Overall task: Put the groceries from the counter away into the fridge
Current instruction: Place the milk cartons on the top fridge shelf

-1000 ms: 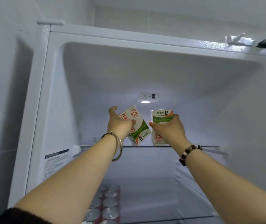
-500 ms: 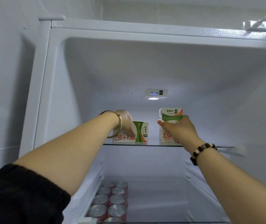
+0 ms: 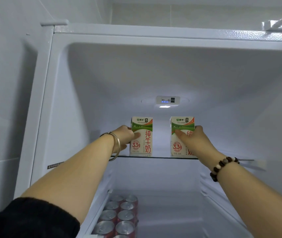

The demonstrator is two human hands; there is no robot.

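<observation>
Left carton [image 3: 145, 140] and right carton [image 3: 178, 125] upright on shelf [image 3: 160, 157].
Left hand [image 3: 124, 136] and right hand [image 3: 196, 140] grip one each; white, green-banded, red-lettered.

Green-white cartons [image 3: 142, 134], perhaps red cans [image 3: 118, 215]

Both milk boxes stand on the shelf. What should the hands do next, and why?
Probably let go and pull both hands back: the left milk carton and right milk carton both stand upright on the glass shelf, while the left hand and right hand grip them.
</observation>
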